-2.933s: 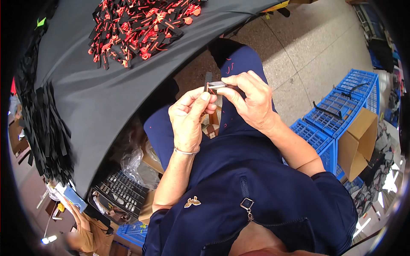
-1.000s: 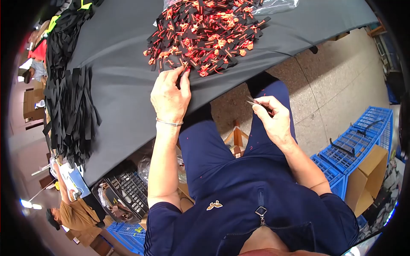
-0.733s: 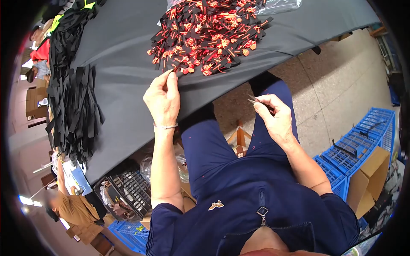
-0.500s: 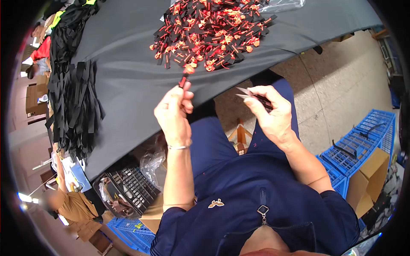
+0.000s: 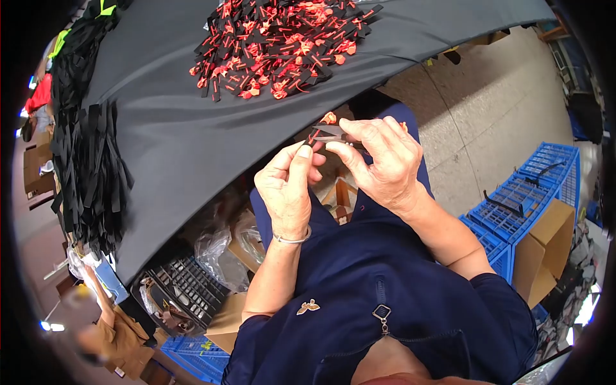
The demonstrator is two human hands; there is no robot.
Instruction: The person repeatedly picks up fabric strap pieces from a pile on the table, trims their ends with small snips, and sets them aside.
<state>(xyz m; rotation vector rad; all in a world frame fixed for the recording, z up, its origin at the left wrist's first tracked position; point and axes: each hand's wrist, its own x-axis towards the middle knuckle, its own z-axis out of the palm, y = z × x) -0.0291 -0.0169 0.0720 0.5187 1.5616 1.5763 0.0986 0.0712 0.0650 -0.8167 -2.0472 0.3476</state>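
My left hand (image 5: pixel 289 186) pinches a short black strap with a red stripe (image 5: pixel 313 136) between thumb and fingertips. An orange piece (image 5: pixel 328 118) shows at the strap's far end. In my right hand (image 5: pixel 384 159) is a pair of thread snips (image 5: pixel 331 133), held between thumb and fingers, with the blades pointing left. The blades are apart and overlap the strap in view; whether they touch it I cannot tell. Behind both hands, a heap of similar black straps with orange and red parts (image 5: pixel 276 48) lies on the black-covered table (image 5: pixel 186 151).
Black strips (image 5: pixel 93 173) hang over the table's left side. A black crate (image 5: pixel 189 289) and clear plastic bags (image 5: pixel 221 256) are below the table edge. Blue crates (image 5: pixel 526 192) and a cardboard box (image 5: pixel 545 247) stand at right. Another person in a brown top (image 5: pixel 122 343) is at lower left.
My left hand has drawn the strap back from near the heap toward my body and right. The snips have moved left, so their blades now overlap the strap. The view has shifted slightly.
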